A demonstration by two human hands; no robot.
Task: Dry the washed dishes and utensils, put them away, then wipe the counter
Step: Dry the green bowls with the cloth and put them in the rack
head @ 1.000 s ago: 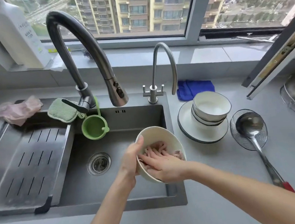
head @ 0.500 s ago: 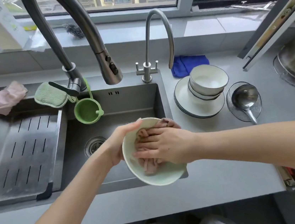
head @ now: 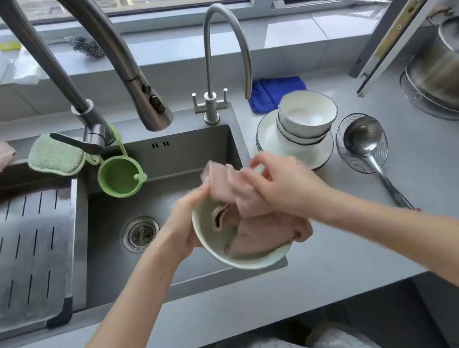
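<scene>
Since the earlier frame the right hand (head: 282, 189) had risen out of the bowl (head: 205, 236), its fingers curled around the bunched pink cloth (head: 258, 228). The left hand (head: 184, 227) gripped the left rim of this white bowl, which was tilted over the sink (head: 191, 155), near the stacked bowls (head: 306, 115) on the surface (head: 321, 272).
</scene>
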